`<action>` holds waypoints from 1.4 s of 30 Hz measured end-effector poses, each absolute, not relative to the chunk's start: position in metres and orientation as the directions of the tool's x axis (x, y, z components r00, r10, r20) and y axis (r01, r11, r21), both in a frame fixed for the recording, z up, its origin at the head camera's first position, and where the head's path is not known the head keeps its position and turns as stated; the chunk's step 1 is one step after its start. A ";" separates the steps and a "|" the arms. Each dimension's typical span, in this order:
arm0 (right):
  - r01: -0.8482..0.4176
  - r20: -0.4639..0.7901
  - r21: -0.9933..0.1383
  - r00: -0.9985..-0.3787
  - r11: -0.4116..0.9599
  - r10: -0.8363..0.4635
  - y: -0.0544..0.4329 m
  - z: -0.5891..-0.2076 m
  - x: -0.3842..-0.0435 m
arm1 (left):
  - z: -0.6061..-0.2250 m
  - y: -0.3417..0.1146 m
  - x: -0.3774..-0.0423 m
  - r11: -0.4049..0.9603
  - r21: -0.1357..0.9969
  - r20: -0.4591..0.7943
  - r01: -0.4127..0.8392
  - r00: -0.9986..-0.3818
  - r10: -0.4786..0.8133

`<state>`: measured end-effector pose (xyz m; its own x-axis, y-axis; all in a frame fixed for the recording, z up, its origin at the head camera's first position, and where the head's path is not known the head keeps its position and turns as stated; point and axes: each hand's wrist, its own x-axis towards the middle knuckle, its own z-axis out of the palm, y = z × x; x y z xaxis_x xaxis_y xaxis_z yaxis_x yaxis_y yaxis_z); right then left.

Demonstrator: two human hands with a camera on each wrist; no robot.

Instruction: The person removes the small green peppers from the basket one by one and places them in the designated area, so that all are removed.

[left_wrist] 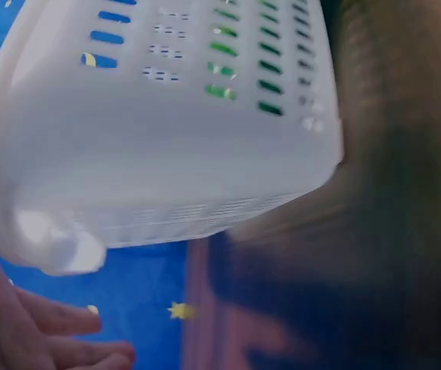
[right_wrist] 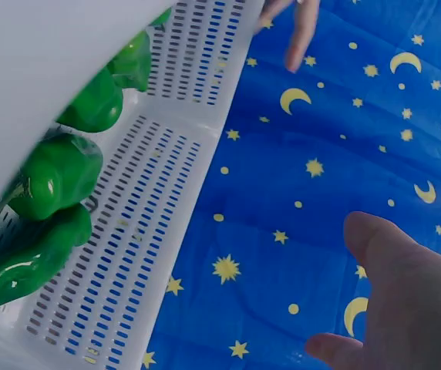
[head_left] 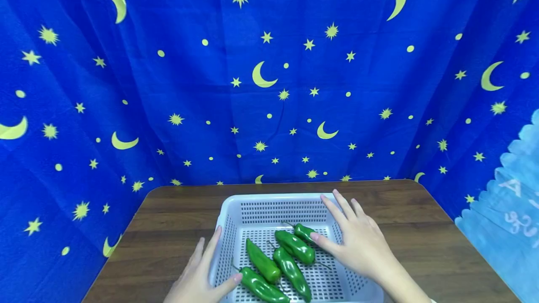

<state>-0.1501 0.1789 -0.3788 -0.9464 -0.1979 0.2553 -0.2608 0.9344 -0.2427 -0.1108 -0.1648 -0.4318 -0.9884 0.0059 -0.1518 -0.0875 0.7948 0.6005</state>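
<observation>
A white plastic basket [head_left: 273, 197] with slotted walls stands on the table and holds several long, glossy green peppers [head_left: 262, 260]. At its left side is my left hand [head_left: 198, 275], fingers spread, the thumb reaching over the rim toward the nearest pepper. In the left wrist view, fingers [left_wrist: 58, 316] show beyond the basket's corner, and green shows through the slots. My right hand [head_left: 362, 242] spreads over the basket's right rim, thumb overlapping the rearmost pepper [head_left: 303, 232] in the head view. Both hands have extended fingers with nothing between them.
The table [head_left: 177, 214] has a dark wood-grain top with rounded back corners. Blue cloth [head_left: 210, 83] printed with yellow moons and stars hangs behind it and along both sides. A light blue scalloped cloth [head_left: 509, 209] with white lettering hangs at the right.
</observation>
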 end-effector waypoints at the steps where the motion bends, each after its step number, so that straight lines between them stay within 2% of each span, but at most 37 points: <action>1: -0.264 0.258 -0.249 -0.945 0.932 -0.199 0.180 -0.379 -0.150 | -0.436 -0.166 -0.109 0.758 0.647 -0.150 -0.082 -0.988 0.021; 7: -0.284 0.244 -0.338 -0.947 0.898 -0.208 0.188 -0.381 -0.148 | -0.455 -0.168 -0.100 0.523 0.852 -0.097 -0.026 -0.989 0.110; 16: -0.336 0.187 -0.525 -0.942 0.782 -0.279 0.203 -0.385 -0.156 | -0.467 -0.171 -0.101 0.185 0.982 -0.096 -0.043 -0.953 0.289; 19: -0.361 0.168 -0.622 -0.928 0.695 -0.332 0.210 -0.389 -0.162 | -0.470 -0.171 -0.100 0.152 0.988 -0.084 -0.039 -0.950 0.302; 25: -0.400 0.172 -0.771 -0.880 0.495 -0.444 0.222 -0.399 -0.176 | -0.474 -0.169 -0.097 0.221 0.975 -0.048 0.009 -0.967 0.250; 31: -0.412 0.155 -0.831 -0.816 0.373 -0.557 0.232 -0.397 -0.190 | -0.470 -0.166 -0.096 0.094 0.993 -0.091 -0.067 -0.953 0.288; 36: -0.418 0.093 -0.803 -0.791 0.424 -0.605 0.233 -0.390 -0.206 | -0.468 -0.167 -0.097 0.025 0.994 -0.111 -0.109 -0.949 0.296; 42: -0.423 -0.033 -0.750 -0.744 0.509 -0.667 0.228 -0.389 -0.226 | -0.468 -0.168 -0.099 0.019 0.992 -0.123 -0.123 -0.950 0.288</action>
<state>-0.2265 0.2281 -0.3888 -0.7444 -0.6670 -0.0333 -0.4227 0.5092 -0.7497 -0.0987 -0.1683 -0.4679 -0.9496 0.2884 -0.1233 -0.1230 0.0193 0.9922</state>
